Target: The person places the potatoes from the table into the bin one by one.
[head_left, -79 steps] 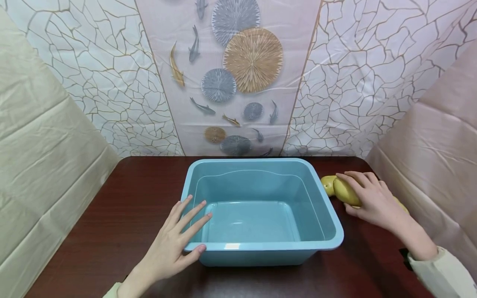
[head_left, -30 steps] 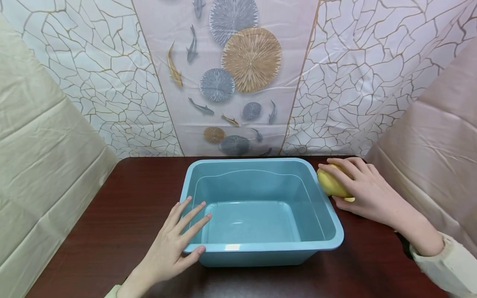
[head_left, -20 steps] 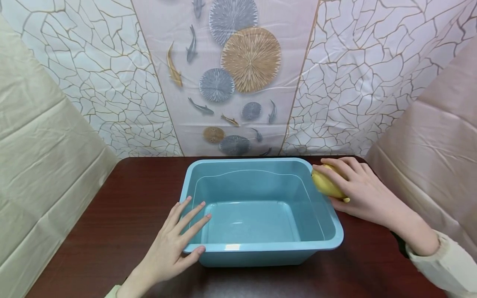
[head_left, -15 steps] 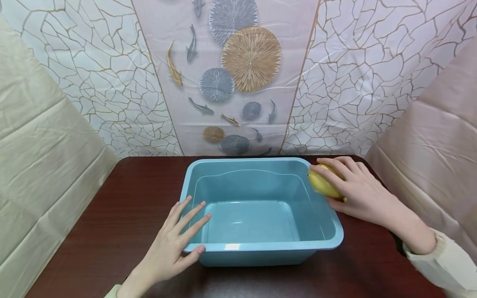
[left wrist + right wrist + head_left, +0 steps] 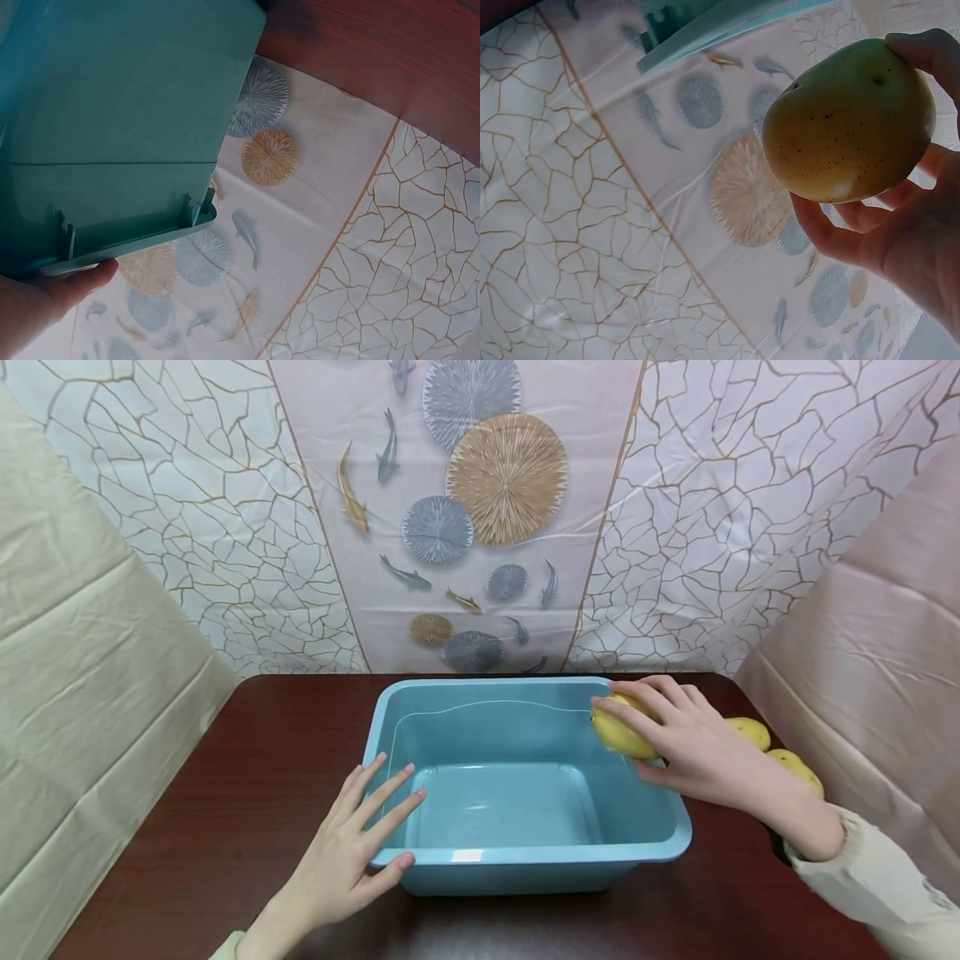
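Holds a yellow potato (image 5: 624,735) in the right hand (image 5: 701,743) above the right side of a blue tub (image 5: 502,806).

Wraps curved fingers over the far side and sets the thumb low on the near side, probably for a secure hold on smooth, rounded skin; leaves the potato's leading end bare, pointing inward over the tub; rests the left hand (image 5: 345,856) at the near-left corner of the rim, with fingers spread, nearly straight and closed round nothing, apparently to steady the tub against a knock; has at least two more potatoes (image 5: 797,768) on the dark table (image 5: 225,827), to the right of the tub, presumably for easy reach.
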`<state>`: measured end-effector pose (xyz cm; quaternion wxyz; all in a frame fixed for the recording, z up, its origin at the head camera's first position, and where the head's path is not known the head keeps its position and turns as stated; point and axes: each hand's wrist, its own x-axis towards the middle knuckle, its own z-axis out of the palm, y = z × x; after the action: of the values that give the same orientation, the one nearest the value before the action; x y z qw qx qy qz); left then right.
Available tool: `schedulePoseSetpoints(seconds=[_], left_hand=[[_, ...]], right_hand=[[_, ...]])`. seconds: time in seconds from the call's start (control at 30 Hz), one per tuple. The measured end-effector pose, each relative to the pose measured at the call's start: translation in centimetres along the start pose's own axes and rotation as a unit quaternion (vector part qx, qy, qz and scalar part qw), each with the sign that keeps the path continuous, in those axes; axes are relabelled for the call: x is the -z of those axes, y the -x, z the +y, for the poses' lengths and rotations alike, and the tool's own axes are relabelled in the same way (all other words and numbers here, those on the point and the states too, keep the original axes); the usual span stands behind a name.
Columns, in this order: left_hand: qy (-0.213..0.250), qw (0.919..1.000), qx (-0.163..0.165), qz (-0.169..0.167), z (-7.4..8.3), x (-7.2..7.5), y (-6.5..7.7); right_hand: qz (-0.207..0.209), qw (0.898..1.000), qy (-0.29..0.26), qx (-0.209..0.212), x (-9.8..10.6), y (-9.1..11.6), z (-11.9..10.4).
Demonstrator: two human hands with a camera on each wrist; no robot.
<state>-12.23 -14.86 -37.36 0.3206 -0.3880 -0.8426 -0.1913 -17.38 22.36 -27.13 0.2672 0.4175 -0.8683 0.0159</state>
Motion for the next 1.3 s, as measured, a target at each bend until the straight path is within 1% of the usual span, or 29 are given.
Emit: schedulePoseSetpoints(seconds=[0.27,0.5,0.63,0.87,1.3], left_hand=[[-0.001,1.0,-0.004,-0.003,0.0,0.0,0.0],[0.001,1.0,-0.004,-0.006,0.0,0.0,0.0],[0.001,1.0,-0.005,-0.006,0.0,0.0,0.0],[0.0,0.9999,-0.007,-0.007,0.0,0.1,0.0],[-0.002,0.9999,-0.009,-0.006,-0.1,0.1,0.0]], right_hand=[[-0.009,0.999,0.01,0.031,-0.6,-0.7,-0.4],[-0.037,0.998,0.008,0.051,-1.0,-1.1,-0.6],[-0.045,0.997,0.012,0.065,-1.2,-1.2,-0.8],[-0.046,0.994,0.011,0.096,-1.5,-1.6,-0.9],[-0.033,0.99,0.001,0.135,-1.6,-2.7,-1.3]])
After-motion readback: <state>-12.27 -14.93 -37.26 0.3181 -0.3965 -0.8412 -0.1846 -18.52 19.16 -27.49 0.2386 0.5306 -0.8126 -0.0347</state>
